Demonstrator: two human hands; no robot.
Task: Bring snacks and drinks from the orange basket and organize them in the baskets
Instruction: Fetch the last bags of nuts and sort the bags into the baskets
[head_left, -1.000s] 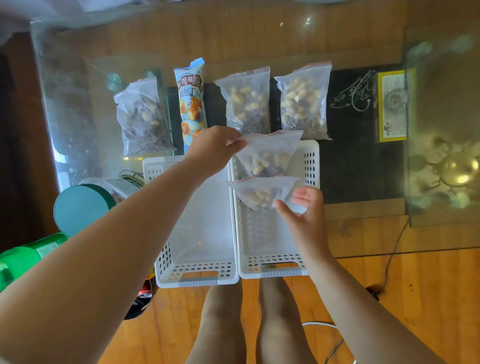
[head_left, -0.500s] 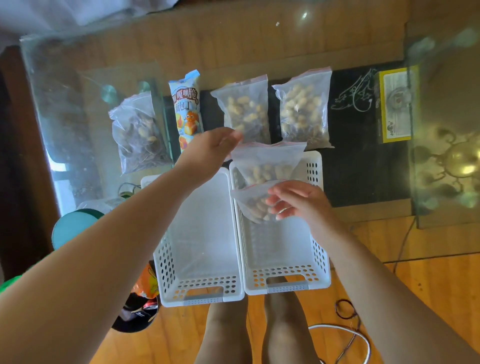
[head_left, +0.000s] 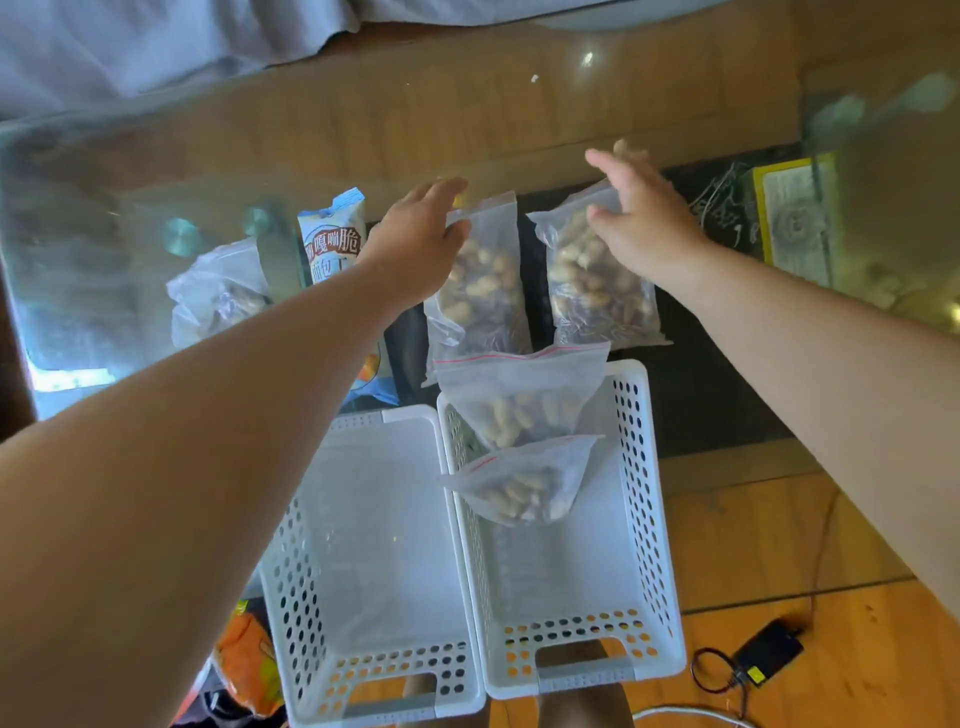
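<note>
Two white perforated baskets stand side by side on the glass table. The left basket (head_left: 374, 525) holds nothing. The right basket (head_left: 641, 499) holds two zip bags of peanuts, a rear bag (head_left: 524, 395) and a front bag (head_left: 524, 488), both standing upright. Behind the baskets two more peanut bags lie flat. My left hand (head_left: 415, 234) reaches over the top corner of the left peanut bag (head_left: 483, 291), thumb touching it, fingers straight. My right hand (head_left: 641, 218) lies over the top of the right peanut bag (head_left: 597, 291), fingers spread; it is blurred.
A blue snack packet (head_left: 332, 244) and a clear bag of dark nuts (head_left: 218, 296) lie left of the peanut bags. An orange packet (head_left: 249, 660) shows below the table at lower left. A black charger with its cable (head_left: 769, 649) lies on the wooden floor.
Both hands have let go of the two bags in the right basket and moved forward to the two peanut bags lying on the table. The view has tilted forward.
</note>
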